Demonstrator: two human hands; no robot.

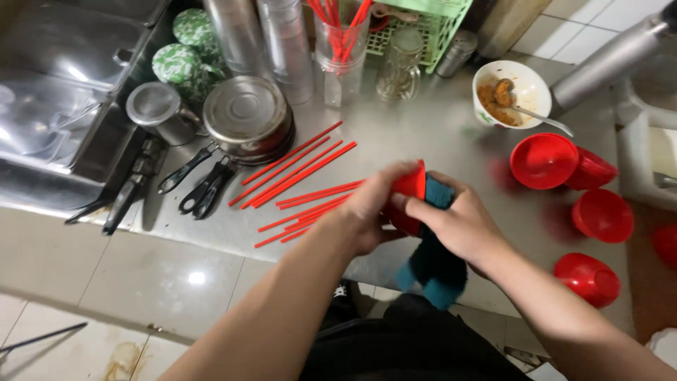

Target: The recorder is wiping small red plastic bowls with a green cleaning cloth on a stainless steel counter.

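My left hand (372, 206) grips a small red plastic bowl (409, 189) tilted on its side above the front edge of the steel counter (423, 134). Pressed against the bowl's inside is a teal cloth (436, 264), held by my right hand (458, 224); the rest of the cloth hangs down below my hands. Several red chopsticks (300, 173) lie loose on the counter just left of my hands.
Red bowls (546, 161) lie on the counter at right, others (603, 215) nearer the edge. A white bowl with food and a spoon (502, 92) stands behind. Stacked pans (247, 120), steel cups, a glass of red chopsticks (340, 42) and a green basket line the back.
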